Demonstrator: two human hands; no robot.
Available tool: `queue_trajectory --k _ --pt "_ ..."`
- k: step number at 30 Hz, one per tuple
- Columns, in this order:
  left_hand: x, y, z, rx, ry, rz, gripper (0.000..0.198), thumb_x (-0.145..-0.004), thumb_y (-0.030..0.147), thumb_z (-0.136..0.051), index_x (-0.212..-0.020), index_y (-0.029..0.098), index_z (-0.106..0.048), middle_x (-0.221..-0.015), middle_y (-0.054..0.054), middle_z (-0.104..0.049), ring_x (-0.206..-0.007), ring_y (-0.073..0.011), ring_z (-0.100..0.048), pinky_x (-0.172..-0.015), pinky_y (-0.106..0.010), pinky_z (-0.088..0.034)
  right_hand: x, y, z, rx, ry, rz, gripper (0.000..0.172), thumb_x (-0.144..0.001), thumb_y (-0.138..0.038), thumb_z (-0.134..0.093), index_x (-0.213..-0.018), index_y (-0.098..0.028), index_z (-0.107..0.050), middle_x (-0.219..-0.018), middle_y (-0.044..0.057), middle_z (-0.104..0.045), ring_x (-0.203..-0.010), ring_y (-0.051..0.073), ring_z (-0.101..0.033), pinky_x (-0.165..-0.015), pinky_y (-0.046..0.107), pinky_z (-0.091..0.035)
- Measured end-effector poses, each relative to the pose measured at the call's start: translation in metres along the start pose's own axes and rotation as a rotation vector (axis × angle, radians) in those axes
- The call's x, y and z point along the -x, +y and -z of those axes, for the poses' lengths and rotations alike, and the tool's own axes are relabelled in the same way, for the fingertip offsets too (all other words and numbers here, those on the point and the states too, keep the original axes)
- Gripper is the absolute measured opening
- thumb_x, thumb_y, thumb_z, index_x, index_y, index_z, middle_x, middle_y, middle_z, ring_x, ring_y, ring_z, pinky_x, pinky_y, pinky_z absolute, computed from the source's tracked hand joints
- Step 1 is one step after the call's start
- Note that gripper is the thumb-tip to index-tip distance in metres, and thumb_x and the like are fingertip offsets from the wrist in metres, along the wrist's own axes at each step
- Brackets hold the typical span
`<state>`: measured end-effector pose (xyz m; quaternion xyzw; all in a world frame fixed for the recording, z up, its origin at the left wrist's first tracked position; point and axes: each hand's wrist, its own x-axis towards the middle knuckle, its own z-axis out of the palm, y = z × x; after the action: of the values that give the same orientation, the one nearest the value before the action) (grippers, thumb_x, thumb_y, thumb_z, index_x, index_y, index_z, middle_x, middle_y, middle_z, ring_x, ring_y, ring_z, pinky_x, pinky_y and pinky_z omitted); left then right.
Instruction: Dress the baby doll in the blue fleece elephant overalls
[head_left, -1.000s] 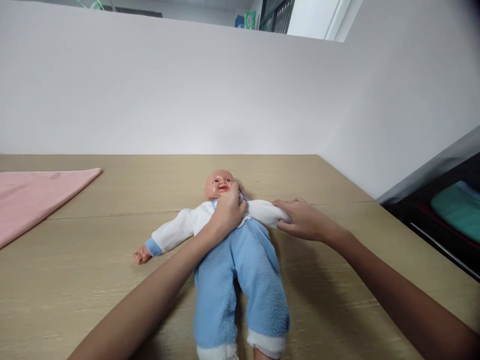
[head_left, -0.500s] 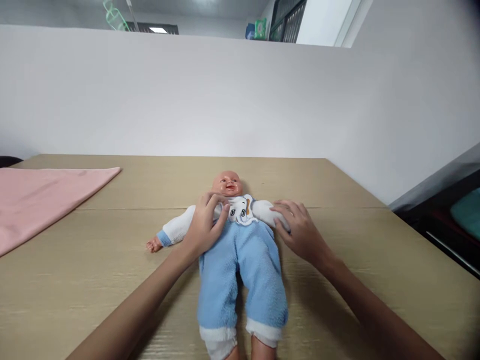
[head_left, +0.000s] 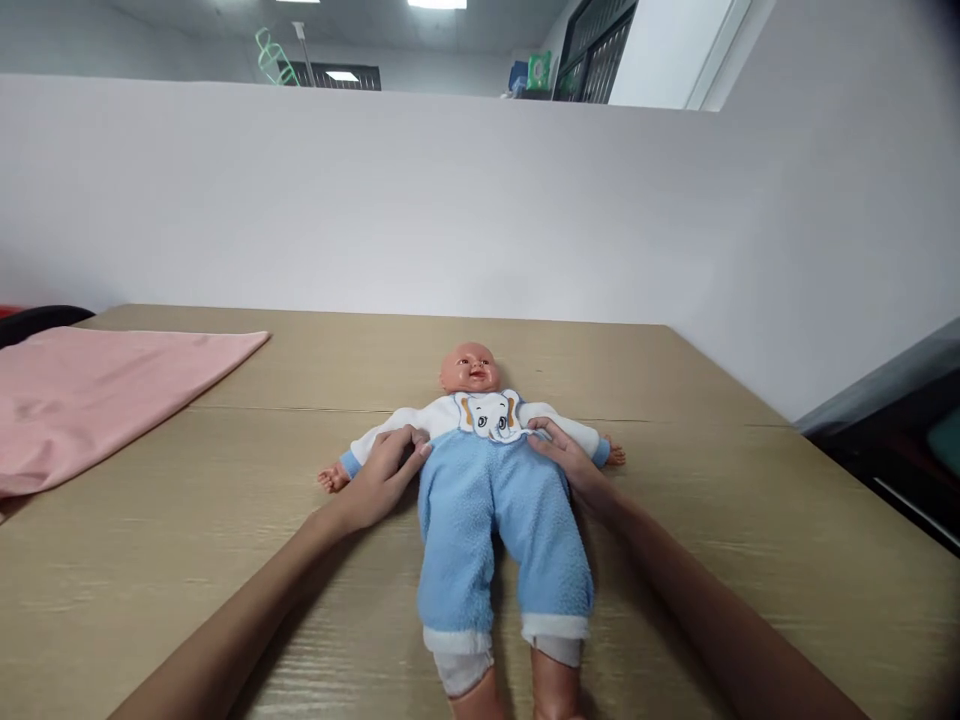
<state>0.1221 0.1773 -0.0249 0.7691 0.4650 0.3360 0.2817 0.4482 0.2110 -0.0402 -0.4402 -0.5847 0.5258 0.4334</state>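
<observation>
A baby doll (head_left: 491,500) lies on its back on the wooden table (head_left: 187,560), head away from me and both arms spread. It wears a white and blue outfit with an elephant face (head_left: 493,416) on the chest. My left hand (head_left: 386,478) rests at the doll's side by the sleeve on the left, thumb and fingers apart. My right hand (head_left: 564,456) touches the outfit beside the elephant face, its fingers slightly bent and apart. Neither hand holds anything that I can see.
A pink cloth (head_left: 112,395) lies at the left of the table. Behind the table stands a white partition wall (head_left: 420,210). A dark chair back (head_left: 45,318) shows at the far left, and a black object (head_left: 892,460) stands beyond the right edge.
My left hand has moved off the doll's chest to its side. My right hand has come in from the sleeve to the chest edge, and the doll's hand on the right now shows.
</observation>
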Motion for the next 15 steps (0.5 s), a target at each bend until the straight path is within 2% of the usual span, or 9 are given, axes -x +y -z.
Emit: queue_trajectory --k 3,5,8,11,15 --pt "-0.001 -0.003 -0.004 0.1 0.047 0.082 0.034 -0.112 0.052 -0.043 -0.092 0.025 -0.048 -0.091 0.0 -0.054 -0.087 -0.0212 -0.05 -0.086 -0.037 -0.044 0.003 0.001 0.001 0.026 0.053 0.044 0.043 -0.084 -0.061 -0.078 -0.104 -0.027 -0.062 -0.099 0.003 -0.068 -0.088 0.023 -0.062 -0.076 0.034 -0.05" --pt "-0.002 -0.006 -0.007 0.067 0.079 0.091 0.033 -0.111 0.053 -0.044 -0.095 0.025 -0.05 -0.092 0.0 -0.055 -0.087 -0.0216 -0.051 -0.086 -0.038 -0.044 0.004 0.005 0.004 0.06 0.107 0.095 0.038 -0.088 -0.059 -0.073 -0.107 -0.027 -0.062 -0.107 0.004 -0.068 -0.097 0.025 -0.062 -0.083 0.035 -0.05" --pt "0.0 -0.01 -0.012 -0.111 0.099 0.041 0.029 -0.111 0.049 -0.043 -0.099 0.025 -0.053 -0.092 -0.002 -0.062 -0.092 -0.0246 -0.056 -0.096 -0.043 -0.043 0.004 0.01 0.008 0.159 0.172 0.163 0.032 -0.093 -0.055 -0.07 -0.106 -0.027 -0.065 -0.1 0.003 -0.064 -0.091 0.024 -0.057 -0.083 0.036 -0.046" --pt "0.001 -0.014 -0.014 -0.3 0.074 -0.022 0.03 -0.113 0.045 -0.036 -0.1 0.024 -0.053 -0.086 -0.003 -0.064 -0.094 -0.0281 -0.059 -0.104 -0.051 -0.04 0.005 0.014 0.011 0.265 0.171 0.202 0.03 -0.096 -0.055 -0.07 -0.096 -0.025 -0.067 -0.085 0.001 -0.058 -0.079 0.022 -0.051 -0.077 0.037 -0.042" --pt "0.004 -0.017 -0.016 -0.376 0.044 -0.051 0.028 -0.111 0.038 -0.031 -0.101 0.024 -0.052 -0.089 -0.005 -0.067 -0.095 -0.0296 -0.06 -0.106 -0.054 -0.041 0.007 0.015 0.012 0.313 0.134 0.244 0.04 -0.096 -0.064 -0.067 -0.084 -0.025 -0.066 -0.09 0.003 -0.06 -0.089 0.025 -0.055 -0.086 0.039 -0.046"
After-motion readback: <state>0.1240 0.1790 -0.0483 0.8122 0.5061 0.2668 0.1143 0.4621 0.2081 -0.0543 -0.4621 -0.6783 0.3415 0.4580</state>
